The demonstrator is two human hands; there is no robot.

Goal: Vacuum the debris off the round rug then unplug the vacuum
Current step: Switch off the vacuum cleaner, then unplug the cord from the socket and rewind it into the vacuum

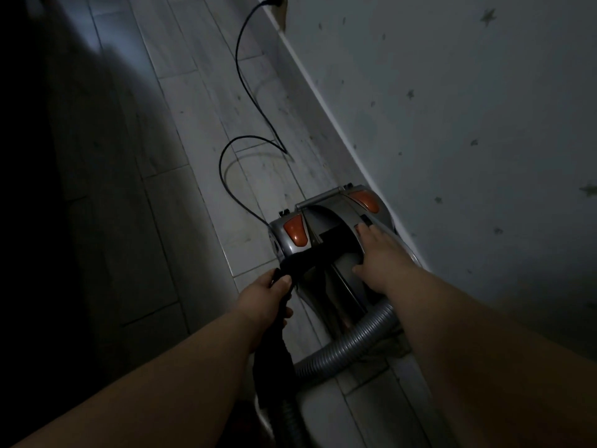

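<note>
Canister vacuum [326,240] sits on the plank floor [200,101], hard against the skirting of the wall [452,108] on its right side. Right hand [378,253] lies flat and open on the top housing, fingertips at a dark control near the right orange pad; whether it is pressing cannot be told. Left hand [269,297] is clenched around the black wand handle [277,321], with the grey ribbed hose [352,344] curving from the canister's near end toward that handle. Power cord [239,76] runs from the canister's far left corner in loose loops along the floor to a plug [273,0] at the top edge of view, apparently seated in a socket. The round rug is not in view, so progress on the debris cannot be judged. Risks: the slack loops lie in the walking path and could snag a foot or a wheel; pulling the canister away would tighten the cord and strain the plug; low light makes controls easy to mistake.
</note>
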